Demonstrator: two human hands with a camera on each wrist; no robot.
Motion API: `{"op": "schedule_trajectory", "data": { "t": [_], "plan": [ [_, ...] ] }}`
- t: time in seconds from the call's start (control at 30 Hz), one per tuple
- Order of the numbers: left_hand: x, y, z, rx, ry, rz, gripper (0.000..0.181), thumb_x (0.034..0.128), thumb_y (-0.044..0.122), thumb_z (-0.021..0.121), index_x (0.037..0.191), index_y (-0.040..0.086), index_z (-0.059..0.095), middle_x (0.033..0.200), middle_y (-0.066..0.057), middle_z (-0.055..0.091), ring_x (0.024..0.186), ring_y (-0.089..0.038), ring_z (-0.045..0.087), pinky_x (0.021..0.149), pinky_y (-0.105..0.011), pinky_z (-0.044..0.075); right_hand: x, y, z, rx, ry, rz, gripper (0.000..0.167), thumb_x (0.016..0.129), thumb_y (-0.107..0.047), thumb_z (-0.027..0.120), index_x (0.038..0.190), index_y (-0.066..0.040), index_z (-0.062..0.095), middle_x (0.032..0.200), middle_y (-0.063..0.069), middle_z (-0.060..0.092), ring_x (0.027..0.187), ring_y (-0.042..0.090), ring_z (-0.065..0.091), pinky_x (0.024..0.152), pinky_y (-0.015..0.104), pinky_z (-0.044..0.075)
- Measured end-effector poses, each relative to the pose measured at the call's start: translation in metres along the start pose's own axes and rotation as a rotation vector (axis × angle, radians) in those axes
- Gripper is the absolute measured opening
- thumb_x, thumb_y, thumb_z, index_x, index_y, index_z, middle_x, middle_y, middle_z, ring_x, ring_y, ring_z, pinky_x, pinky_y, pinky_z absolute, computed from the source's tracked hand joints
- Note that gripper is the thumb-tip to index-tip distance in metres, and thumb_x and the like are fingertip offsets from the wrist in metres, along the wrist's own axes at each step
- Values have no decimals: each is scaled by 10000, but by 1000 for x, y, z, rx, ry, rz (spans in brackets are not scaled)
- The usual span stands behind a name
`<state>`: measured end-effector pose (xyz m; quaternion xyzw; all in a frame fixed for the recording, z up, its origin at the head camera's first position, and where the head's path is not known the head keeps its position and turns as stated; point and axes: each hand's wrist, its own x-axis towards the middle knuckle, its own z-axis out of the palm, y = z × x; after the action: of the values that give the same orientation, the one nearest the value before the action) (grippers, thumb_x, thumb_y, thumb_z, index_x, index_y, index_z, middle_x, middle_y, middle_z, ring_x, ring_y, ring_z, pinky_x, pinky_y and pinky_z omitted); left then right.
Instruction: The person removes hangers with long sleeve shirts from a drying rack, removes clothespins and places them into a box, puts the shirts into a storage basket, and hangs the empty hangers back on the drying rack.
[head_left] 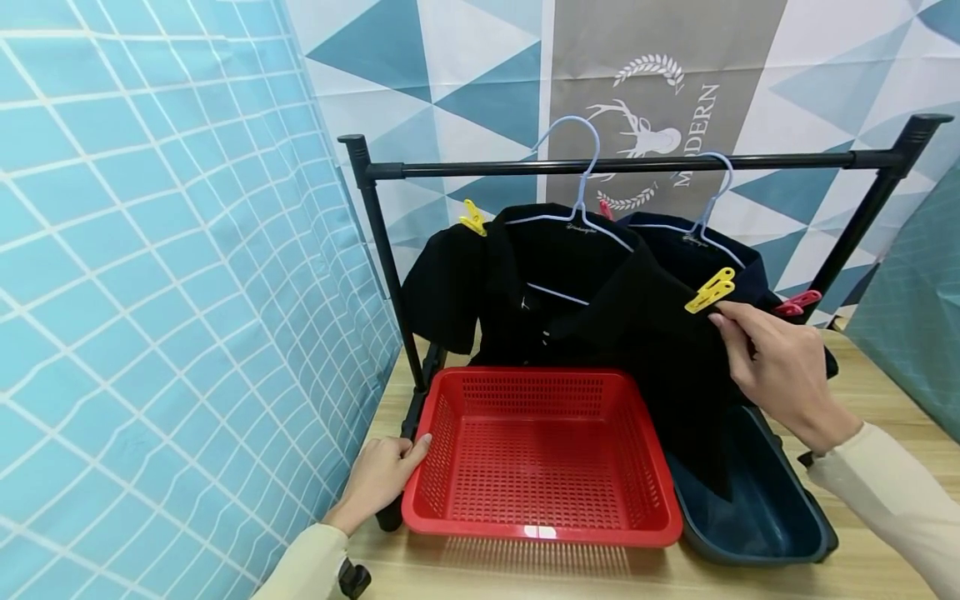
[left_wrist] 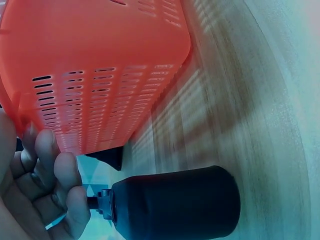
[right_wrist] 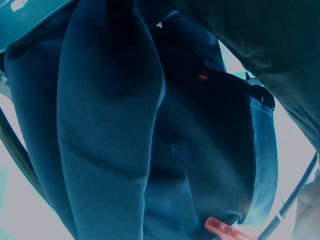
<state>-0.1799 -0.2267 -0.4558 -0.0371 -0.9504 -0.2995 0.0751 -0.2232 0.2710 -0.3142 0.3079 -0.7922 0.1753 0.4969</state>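
My left hand (head_left: pixel 384 477) grips the left rim of a red plastic basket (head_left: pixel 542 532), thumb on top. In the left wrist view its fingers (left_wrist: pixel 65 170) curl beside the basket's slotted wall (left_wrist: pixel 115 85). A black shirt (head_left: pixel 517 308) hangs on a light blue hanger (head_left: pixel 587 179), with yellow clothespins (head_left: pixel 473 218) on its shoulders. My right hand (head_left: pixel 787 371) pinches the black shirt's cloth just below the right-hand yellow clothespin (head_left: pixel 710 292). In the right wrist view, dark cloth (right_wrist: pixel 110 120) fills most of the picture and the hand (right_wrist: pixel 307 212) shows only at the edge.
A black rack (head_left: pixel 645 164) spans the table (head_left: pixel 877 417). Behind the black shirt hangs a navy shirt (head_left: pixel 750 279) on another hanger (head_left: pixel 718 193), with a red clothespin (head_left: pixel 798 303). A dark blue basin (head_left: pixel 750 533) stands right of the basket. A tiled-pattern curtain (head_left: pixel 165 275) borders the left.
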Motion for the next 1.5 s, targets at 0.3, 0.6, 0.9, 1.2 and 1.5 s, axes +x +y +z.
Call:
{"op": "schedule_trajectory", "data": {
  "t": [0.3, 0.6, 0.9, 1.2, 1.5],
  "plan": [
    [1, 0, 2, 30, 32, 8, 607, 1054, 427, 585, 523, 174, 436, 431, 99, 363, 397, -99, 379, 424, -248, 235, -5, 1, -10, 44, 3, -8, 621, 1099, -461, 440, 1031, 89, 720, 875, 203, 728, 507, 236, 556, 467, 244, 408],
    [1, 0, 4, 47, 64, 5, 616, 1050, 445, 580, 515, 183, 424, 440, 95, 356, 406, -85, 357, 423, -248, 226, -6, -7, -19, 130, -48, 44, 519, 1088, -406, 504, 1061, 60, 731, 890, 139, 726, 605, 48, 495, 668, 86, 440],
    [0, 0, 5, 40, 82, -5, 607, 1051, 454, 567, 518, 188, 454, 445, 92, 394, 406, -92, 407, 418, -258, 257, 0, -19, -27, 219, -23, 104, 323, 1058, -233, 610, 1070, 65, 733, 716, -4, 570, 608, -31, 386, 590, 122, 347],
    [-2, 2, 4, 33, 75, -34, 598, 1054, 456, 558, 531, 179, 469, 461, 64, 425, 408, -101, 417, 421, -259, 258, 5, -28, -38, 254, -19, 162, 150, 1004, -56, 666, 1061, 65, 733, 703, -40, 499, 595, -34, 370, 553, 139, 311],
    [-4, 2, 4, 20, 83, -20, 581, 1043, 384, 596, 521, 182, 437, 463, 65, 388, 407, -93, 371, 432, -252, 215, -2, -39, -39, 278, -103, 189, 161, 933, 83, 694, 1067, 6, 737, 807, -33, 576, 658, -6, 430, 595, 155, 356]
  ]
}}
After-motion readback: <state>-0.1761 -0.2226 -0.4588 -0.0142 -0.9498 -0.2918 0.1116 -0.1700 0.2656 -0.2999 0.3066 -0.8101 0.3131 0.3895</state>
